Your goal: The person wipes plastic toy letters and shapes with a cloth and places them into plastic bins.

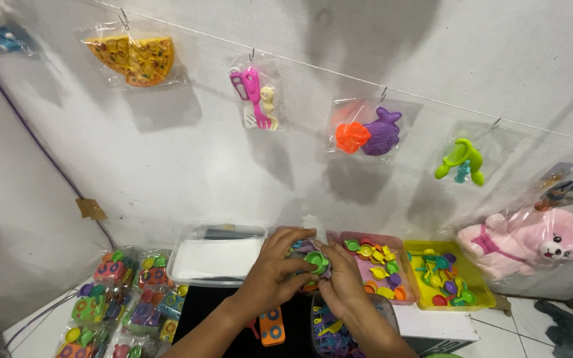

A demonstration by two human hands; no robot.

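Observation:
My left hand (274, 265) and my right hand (341, 282) meet in the lower middle of the head view. Together they grip a small clear bag of tiny plastic toys, with a green toy cup (316, 261) showing between the fingers. The bag's lower part is hidden by my fingers. Right of my hands sits a pink tray (404, 265) of small coloured toy dishes. A yellow tray (480, 292) of small toy utensils stands beside it. Below my right wrist is a clear tub (326, 328) holding purple and yellow toy pieces.
A clear lidded box (215, 255) sits left of my hands. Several filled toy bags (124, 298) lie at the lower left. On a wall string hang bagged toys: a pizza (132, 58), pink utensils (256, 98), a purple fish (373, 132), a green comb (462, 161) and a pink plush (532, 242).

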